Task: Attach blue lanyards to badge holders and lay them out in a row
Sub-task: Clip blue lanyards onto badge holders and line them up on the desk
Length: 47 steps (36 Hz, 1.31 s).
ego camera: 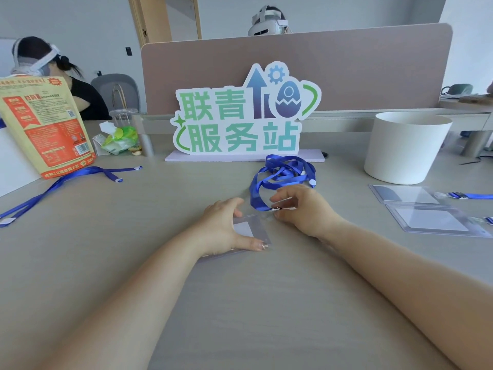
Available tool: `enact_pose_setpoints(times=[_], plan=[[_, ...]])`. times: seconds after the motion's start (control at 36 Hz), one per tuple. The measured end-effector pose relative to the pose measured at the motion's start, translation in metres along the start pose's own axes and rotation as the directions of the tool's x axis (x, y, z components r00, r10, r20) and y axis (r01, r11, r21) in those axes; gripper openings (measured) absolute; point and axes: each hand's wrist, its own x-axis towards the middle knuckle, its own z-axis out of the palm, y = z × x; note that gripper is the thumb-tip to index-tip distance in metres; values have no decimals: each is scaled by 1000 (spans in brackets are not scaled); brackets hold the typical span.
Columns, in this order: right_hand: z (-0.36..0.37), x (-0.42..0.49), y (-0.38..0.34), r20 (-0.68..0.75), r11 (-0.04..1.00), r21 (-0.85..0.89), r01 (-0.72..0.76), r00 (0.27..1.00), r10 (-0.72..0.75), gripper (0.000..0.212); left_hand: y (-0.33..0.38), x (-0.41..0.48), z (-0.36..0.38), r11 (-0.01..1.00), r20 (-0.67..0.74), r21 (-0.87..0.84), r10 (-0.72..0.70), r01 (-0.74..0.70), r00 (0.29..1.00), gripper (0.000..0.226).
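Note:
A clear badge holder (246, 231) with a white card lies flat on the table's middle, and my left hand (225, 224) grips it by its edges. Just right of it my right hand (298, 209) pinches the metal clip at the end of a blue lanyard (282, 173), whose ribbon is bunched in loops behind my hands. The clip sits at the holder's upper right corner; whether it is hooked in I cannot tell. Two badge holders (432, 218) with blue lanyards clipped on lie side by side at the right. A loose blue lanyard (57, 182) stretches across the left of the table.
A green and blue standing sign (240, 121) stands behind the lanyard pile. A white round tub (405, 146) is at the right, an orange snack bag (46, 129) and a tissue pack (120, 137) at the left. Two people with headsets sit beyond the divider (293, 73).

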Motion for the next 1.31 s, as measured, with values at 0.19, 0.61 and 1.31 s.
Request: enact_pose_setpoints(times=[0.19,0.61,1.31], plan=[[0,-3,-3,-4,991,-129,41,999,-42,21,2,-4,-1,998,-74,1,64,-64,995,122],[5,-7,-7,17,997,-82,13,1000,-12,19,-7,-1,2,985,-124,-89,138,-149,983,124],[6,-4,-7,119,838,516,-179,983,137,24,-9,-1,0,962,-226,-178,166,-208,960,115]])
